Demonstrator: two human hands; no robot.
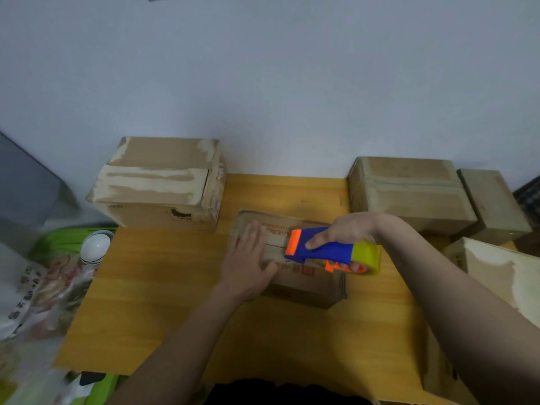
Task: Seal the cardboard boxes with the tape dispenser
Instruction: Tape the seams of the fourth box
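Note:
A small cardboard box (304, 283) lies in the middle of the wooden table (163, 290). My left hand (248, 258) presses flat on the box's left top, fingers straight. My right hand (347, 232) grips a blue and orange tape dispenser (324, 249) with a yellowish tape roll at its rear. The dispenser's orange front end sits on the box's top seam, just right of my left fingers.
A larger taped box (157, 182) stands at the back left. Two more boxes (409, 191) (493, 200) stand at the back right, and another (496, 273) at the right edge. A white bowl (96, 247) and plastic bags (38, 296) lie off the table's left side.

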